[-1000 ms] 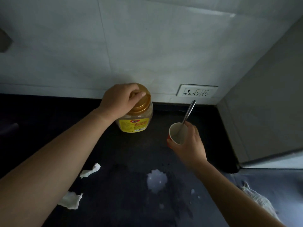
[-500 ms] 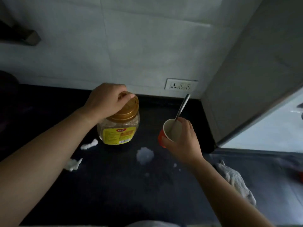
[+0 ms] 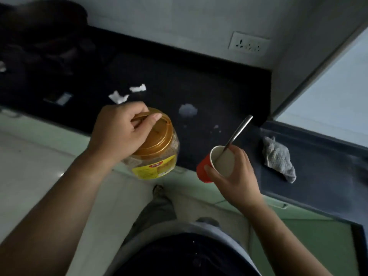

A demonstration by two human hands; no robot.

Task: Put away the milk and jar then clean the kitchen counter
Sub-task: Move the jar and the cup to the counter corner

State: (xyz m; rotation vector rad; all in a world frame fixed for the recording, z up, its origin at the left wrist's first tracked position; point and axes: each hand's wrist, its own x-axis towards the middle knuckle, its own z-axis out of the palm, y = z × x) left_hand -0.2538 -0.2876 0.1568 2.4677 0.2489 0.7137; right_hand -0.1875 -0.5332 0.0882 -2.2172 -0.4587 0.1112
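Note:
My left hand [image 3: 119, 134] grips the gold lid handle of a clear plastic jar [image 3: 157, 158] with a yellow label, held in the air in front of the counter edge. A red paper cup [image 3: 217, 166], white inside, sits in my right hand [image 3: 237, 176]; a metal spoon [image 3: 239, 132] stands in it. The black counter [image 3: 219, 92] carries a white spill [image 3: 187, 110], small droplets [image 3: 216, 127] and two white paper scraps [image 3: 127, 93].
A crumpled grey cloth [image 3: 278, 158] lies on the counter at the right. A wall socket [image 3: 249, 43] sits above the back edge. Dark cookware [image 3: 45, 26] stands at the far left. A grey cabinet side [image 3: 308, 56] bounds the right. Pale green cabinets and my legs are below.
The jar has been lifted off the counter and drawn back toward me. My right hand brought the cup back too. My view has tilted down, away from the counter.

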